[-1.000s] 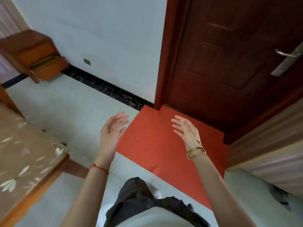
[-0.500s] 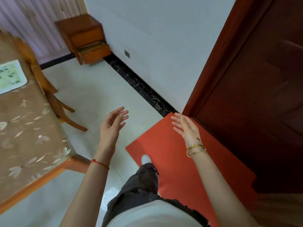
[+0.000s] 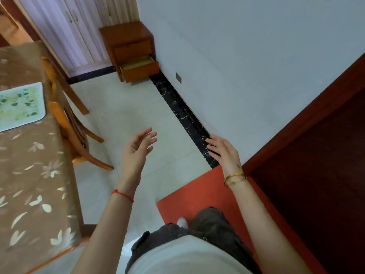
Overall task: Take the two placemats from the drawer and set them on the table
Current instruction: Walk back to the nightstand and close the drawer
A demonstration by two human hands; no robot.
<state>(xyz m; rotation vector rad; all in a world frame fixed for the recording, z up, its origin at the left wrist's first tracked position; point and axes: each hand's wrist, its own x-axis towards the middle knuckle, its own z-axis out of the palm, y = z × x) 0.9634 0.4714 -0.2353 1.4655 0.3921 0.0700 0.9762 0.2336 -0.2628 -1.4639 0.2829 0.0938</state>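
A small wooden cabinet point(image 3: 128, 38) stands against the far wall, its lower drawer point(image 3: 139, 66) pulled open; I cannot see what lies inside. One green leaf-patterned placemat point(image 3: 18, 104) lies on the table point(image 3: 29, 175) at the left, which is covered by a brown flowered cloth. My left hand point(image 3: 139, 149) and my right hand point(image 3: 224, 150) are raised in front of me over the floor, fingers relaxed and spread, holding nothing. Both are well short of the cabinet.
A wooden chair point(image 3: 73, 131) stands beside the table, between it and the open floor. A red mat point(image 3: 213, 196) lies under my feet by a dark wooden door point(image 3: 316, 165). White curtains point(image 3: 65, 30) hang at the back.
The view has swung left from the door towards the cabinet and table, which now sit nearer the middle. Both hands stay raised and empty.
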